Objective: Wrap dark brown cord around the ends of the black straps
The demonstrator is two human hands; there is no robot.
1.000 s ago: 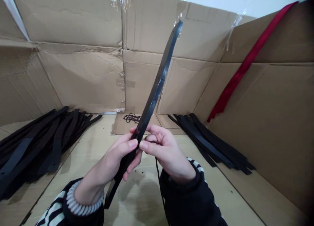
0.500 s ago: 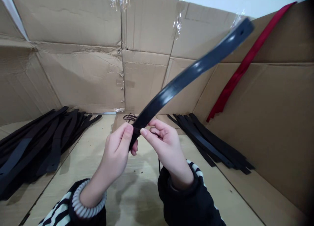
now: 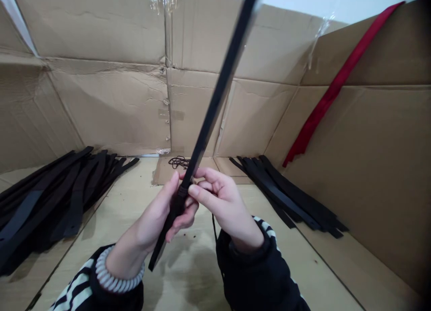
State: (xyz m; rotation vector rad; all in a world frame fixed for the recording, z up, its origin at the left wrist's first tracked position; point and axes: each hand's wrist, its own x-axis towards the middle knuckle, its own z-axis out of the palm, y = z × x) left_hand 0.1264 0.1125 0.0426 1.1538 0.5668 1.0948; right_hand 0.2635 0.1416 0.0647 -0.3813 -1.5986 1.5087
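the long black slat (image 3: pixel 218 93) slants upward, its lower part gripped between the left hand's (image 3: pixel 153 219) thumb and fingers; just right of it, the right hand (image 3: pixel 222 198), nearly closed, holds black cord (image 3: pixel 214 227) against the slat.

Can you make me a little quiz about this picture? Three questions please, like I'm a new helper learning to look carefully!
1. Pick one: which hand has the pale coiled band at its wrist?
A) left
B) right

2. True or false: the long black strip lies flat, with no hand on it.

3. Fill in the missing word: the tangled dark cord lies at the back, ____ the left pile of dark strips and the right pile of dark strips.

Key:
1. A, the left hand.
2. False; the left hand holds it up at a slant.
3. between
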